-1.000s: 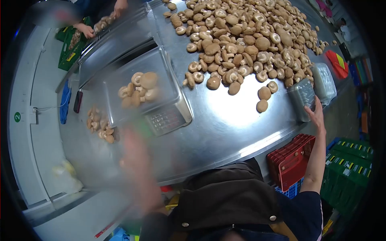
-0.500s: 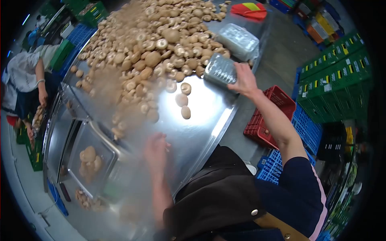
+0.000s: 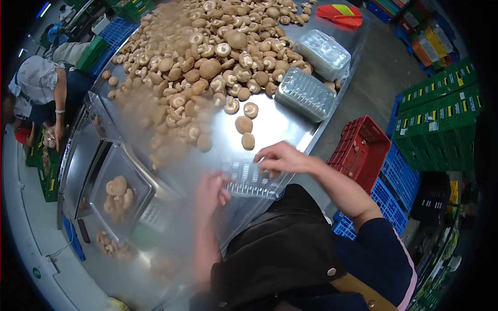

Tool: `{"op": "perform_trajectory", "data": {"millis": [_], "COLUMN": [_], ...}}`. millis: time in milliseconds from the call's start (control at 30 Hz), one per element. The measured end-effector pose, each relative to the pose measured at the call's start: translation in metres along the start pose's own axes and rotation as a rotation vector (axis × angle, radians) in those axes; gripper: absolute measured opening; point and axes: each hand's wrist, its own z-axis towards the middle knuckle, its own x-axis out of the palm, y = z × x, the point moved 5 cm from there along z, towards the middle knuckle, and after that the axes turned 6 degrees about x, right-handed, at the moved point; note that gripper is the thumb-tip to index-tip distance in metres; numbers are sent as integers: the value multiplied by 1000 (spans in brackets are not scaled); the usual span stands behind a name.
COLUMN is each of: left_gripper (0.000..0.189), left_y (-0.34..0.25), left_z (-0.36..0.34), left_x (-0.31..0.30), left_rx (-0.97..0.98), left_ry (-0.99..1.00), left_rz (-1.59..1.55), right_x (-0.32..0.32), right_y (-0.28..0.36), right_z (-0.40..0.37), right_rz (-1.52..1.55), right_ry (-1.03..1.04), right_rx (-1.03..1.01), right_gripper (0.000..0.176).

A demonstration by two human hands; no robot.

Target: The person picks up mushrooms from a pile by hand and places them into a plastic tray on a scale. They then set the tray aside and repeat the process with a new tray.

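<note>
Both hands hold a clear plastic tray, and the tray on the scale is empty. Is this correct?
No: the head view shows mushrooms in the tray on the scale. The left hand and right hand do hold the clear plastic tray.

Dark brown apron (image 3: 280, 249) with round metal snaps (image 3: 330, 271) and tan strap (image 3: 358, 293), navy pink-striped right sleeve (image 3: 386, 254) ending above elbow; left hand (image 3: 210, 192), right hand (image 3: 282, 158) bare.

Right hand (image 3: 280, 158) now holds a clear tray (image 3: 250, 181).
</note>
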Motion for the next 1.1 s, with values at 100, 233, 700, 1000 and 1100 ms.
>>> {"op": "perform_trajectory", "data": {"millis": [100,233,700,1000,1100], "left_gripper": [23,18,13,12,14], "left_y": [45,88,50,72,72], "left_z": [-16,-37,181,150,129], "left_x": [-47,-99,-109,-109,-101], "left_rx": [-189,-294,-163,77,84], "left_ry": [32,-259,-376,-412,-373], "left_rz": [7,-156,-185,-163,-132], "right_x": [43,89,26,40,46], "right_y": [-38,-61,-23,-22,-32], "right_z": [58,85,219,201,184], "right_rz": [175,352,389,507,518], "right_ry": [-9,-18,-489,-487,-447], "right_rx": [-83,218,157,34,6], "right_gripper": [37,64,43,46,48]}}
